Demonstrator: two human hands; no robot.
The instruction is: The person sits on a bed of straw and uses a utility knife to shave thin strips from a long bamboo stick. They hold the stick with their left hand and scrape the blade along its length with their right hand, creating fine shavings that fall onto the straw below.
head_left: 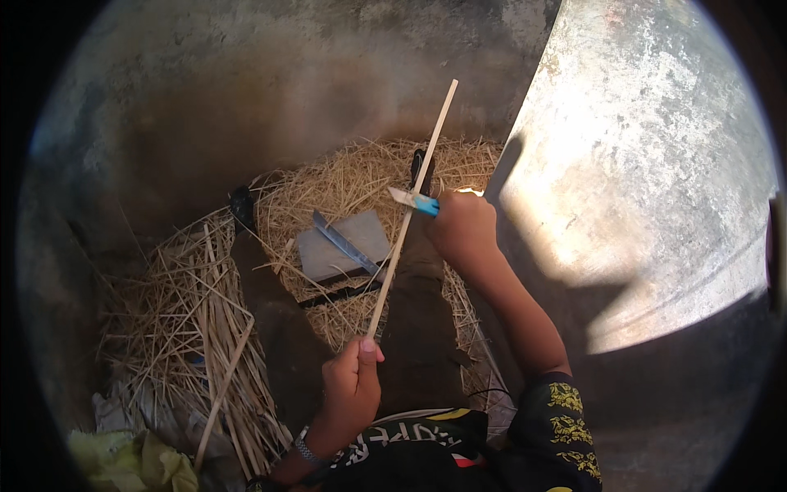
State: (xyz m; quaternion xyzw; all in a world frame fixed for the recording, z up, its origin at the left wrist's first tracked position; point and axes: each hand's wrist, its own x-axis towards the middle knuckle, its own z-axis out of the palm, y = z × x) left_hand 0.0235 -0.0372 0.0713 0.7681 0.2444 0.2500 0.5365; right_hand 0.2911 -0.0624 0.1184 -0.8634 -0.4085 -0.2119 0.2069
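Observation:
My left hand [352,385] is closed round the lower end of a long, thin, pale wooden strip [392,266], perhaps bamboo. From there the strip slants up and away to the right. My right hand [463,225] grips a knife [403,197] with a light blue handle, its short blade pointing left across the strip's upper half. Whether the edge bites into the wood I cannot tell. Between my legs a grey block [361,232] lies on the shavings, and a larger dark blade [340,242] rests slantwise on it.
Pale shavings [344,176] cover the floor around my feet. A bundle of long strips [221,353] lies by my left leg, with a yellow-green cloth [131,459] nearer me. A concrete wall [328,74] stands ahead; another, partly sunlit wall [656,164] rises on the right.

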